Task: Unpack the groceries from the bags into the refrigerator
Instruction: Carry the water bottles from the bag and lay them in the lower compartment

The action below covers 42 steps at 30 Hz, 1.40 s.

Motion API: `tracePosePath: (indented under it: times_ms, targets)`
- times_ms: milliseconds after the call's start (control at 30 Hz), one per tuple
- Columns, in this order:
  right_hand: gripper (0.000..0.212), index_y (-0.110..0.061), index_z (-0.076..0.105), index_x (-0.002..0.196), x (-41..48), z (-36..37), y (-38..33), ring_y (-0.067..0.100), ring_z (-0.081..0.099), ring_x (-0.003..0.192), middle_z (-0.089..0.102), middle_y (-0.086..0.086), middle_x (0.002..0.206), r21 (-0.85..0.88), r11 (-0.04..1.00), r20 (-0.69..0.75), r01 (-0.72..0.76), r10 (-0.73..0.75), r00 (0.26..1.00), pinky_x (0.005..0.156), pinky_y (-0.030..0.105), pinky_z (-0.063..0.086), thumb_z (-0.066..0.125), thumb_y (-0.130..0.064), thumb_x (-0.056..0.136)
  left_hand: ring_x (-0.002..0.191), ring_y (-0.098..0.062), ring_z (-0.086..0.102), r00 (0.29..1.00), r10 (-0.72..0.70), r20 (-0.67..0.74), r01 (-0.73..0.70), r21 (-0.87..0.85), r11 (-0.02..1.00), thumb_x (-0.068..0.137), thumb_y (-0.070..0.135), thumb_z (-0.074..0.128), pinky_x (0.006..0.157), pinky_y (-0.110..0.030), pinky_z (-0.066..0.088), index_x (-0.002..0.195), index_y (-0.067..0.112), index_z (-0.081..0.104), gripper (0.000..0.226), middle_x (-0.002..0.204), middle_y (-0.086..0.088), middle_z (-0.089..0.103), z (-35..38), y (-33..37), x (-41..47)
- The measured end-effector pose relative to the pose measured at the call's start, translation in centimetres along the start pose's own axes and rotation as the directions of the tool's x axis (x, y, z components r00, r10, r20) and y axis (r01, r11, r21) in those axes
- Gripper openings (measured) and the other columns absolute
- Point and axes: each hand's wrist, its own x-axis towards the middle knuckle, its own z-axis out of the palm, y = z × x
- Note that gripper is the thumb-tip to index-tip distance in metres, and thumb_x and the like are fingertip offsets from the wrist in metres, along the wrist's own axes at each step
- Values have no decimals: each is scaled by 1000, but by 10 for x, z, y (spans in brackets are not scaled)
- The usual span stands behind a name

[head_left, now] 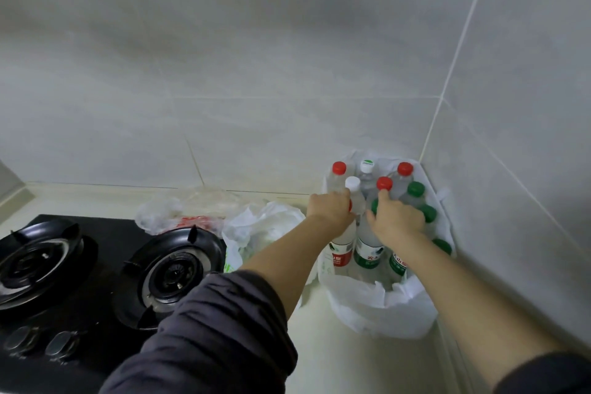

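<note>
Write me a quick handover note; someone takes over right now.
Left hand: grips the top of a clear plastic bottle with red label.
Right hand: grips the top of a clear plastic bottle with green label.
Both stand among other capped bottles in the white plastic bag in the corner of the pale counter.
Done: none lifted out yet.
Left: carry all bottles to the refrigerator, not in view.

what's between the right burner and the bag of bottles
A crumpled white plastic bag sits there, the left forearm crossing over it, in the head view.
</note>
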Motion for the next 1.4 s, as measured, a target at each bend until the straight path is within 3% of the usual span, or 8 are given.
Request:
tracePosePath:
  times_ms: [167,267,467,667,833,1067,1267,1400]
  targets:
    - [38,-15,50,108,0,-8,5,20,57,67,55,0,74,192,981,-13,-39,43,999,54,29,47,48,-50,95,76,-23,57,996,-72,-48,61,-196,979,96,39,50,64,-31,40,95,16,44,24,81,-2,54,-7,-1,-12]
    - [34,-14,56,96,-4,-31,-1,20,55,62,56,0,70,289,956,-122,-39,77,990,54,28,47,54,-47,88,79,-27,60,972,-170,-165,106,-338,935,92,42,53,66,-33,50,98,14,48,30,86,-5,60,-28,-8,-23]
    - [27,-18,56,94,-20,-117,-27,29,54,72,61,2,78,440,890,-306,118,25,952,64,31,42,61,-42,84,78,-20,59,848,-339,-406,24,-611,791,81,41,64,66,-30,49,94,18,58,27,82,3,64,-107,-38,-65]
    - [22,-22,59,91,-47,-162,-72,25,57,71,64,-2,74,504,802,-444,320,-77,893,60,29,43,61,-41,81,67,-14,54,716,-384,-583,-74,-610,789,79,32,69,60,-29,45,87,14,59,22,69,6,59,-151,-80,-128]
    - [23,-23,61,88,-73,-149,-121,24,58,77,66,-5,76,576,711,-379,404,-206,902,61,29,43,63,-44,78,68,-13,56,699,-466,-542,48,-615,787,79,31,71,63,-28,45,88,16,61,20,72,7,61,-137,-119,-192]
    - [29,-24,60,85,-131,-84,-176,23,58,78,66,-6,75,640,625,-228,447,-401,887,64,31,47,63,-52,74,65,-5,55,663,-630,-406,250,-673,696,77,32,71,58,-23,45,82,22,60,16,68,10,61,-69,-152,-297]
    - [22,-28,55,82,-170,-30,-198,22,55,75,66,-8,73,630,634,-124,449,-488,864,60,29,37,68,-46,78,70,-7,57,565,-771,-294,419,-703,575,76,27,75,62,-26,48,79,22,59,17,69,10,61,-7,-162,-356]
    - [24,-29,54,83,-183,-12,-204,26,55,76,67,-5,75,593,659,-100,462,-508,855,61,30,36,68,-47,78,72,-6,59,552,-797,-245,472,-696,541,77,31,75,64,-33,54,84,23,58,20,72,11,61,17,-163,-378]
